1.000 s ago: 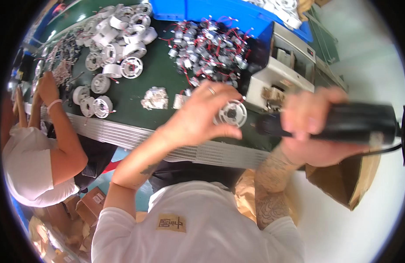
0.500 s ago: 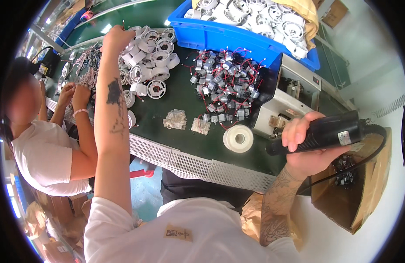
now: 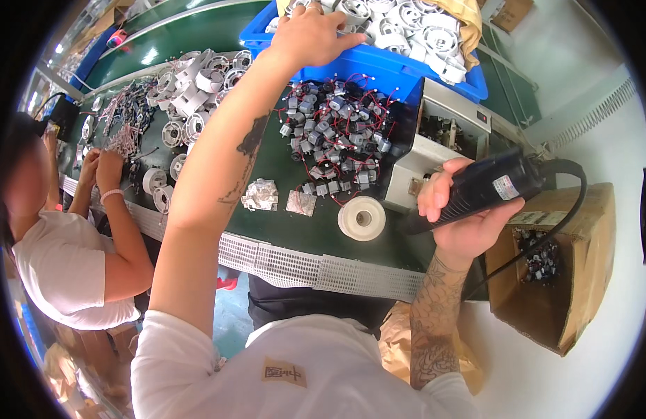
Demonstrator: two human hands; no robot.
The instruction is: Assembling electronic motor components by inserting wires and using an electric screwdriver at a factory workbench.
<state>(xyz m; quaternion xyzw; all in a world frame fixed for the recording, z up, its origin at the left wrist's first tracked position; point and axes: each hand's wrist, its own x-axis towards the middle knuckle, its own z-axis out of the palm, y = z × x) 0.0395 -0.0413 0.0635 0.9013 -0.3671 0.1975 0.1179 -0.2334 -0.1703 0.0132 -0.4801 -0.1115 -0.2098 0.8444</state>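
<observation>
My left hand (image 3: 310,36) is over the near edge of a blue bin (image 3: 368,70) full of white round plastic housings (image 3: 438,42). Its fingers are apart at the housings, and the thumb points right; nothing shows in its grasp. My right hand (image 3: 470,216) is wrapped round a black corded electric screwdriver (image 3: 487,185), held at a slant above the bench's right side with its narrow end to the lower left. Below the bin lies a heap of small grey motors (image 3: 337,129) with red wires. More white housings (image 3: 194,98) are piled to the left, partly behind my left forearm.
A metal-cased machine (image 3: 435,146) stands right of the motors. A white spool (image 3: 361,218) and two crumpled silvery pieces (image 3: 260,195) lie near the front. At the right is an open cardboard box (image 3: 560,293) with dark parts. A co-worker (image 3: 71,265) handles wires at the left.
My left hand has moved right, from above the housing pile to the blue bin. The screwdriver stays in my right hand. The whole view has shifted slightly.
</observation>
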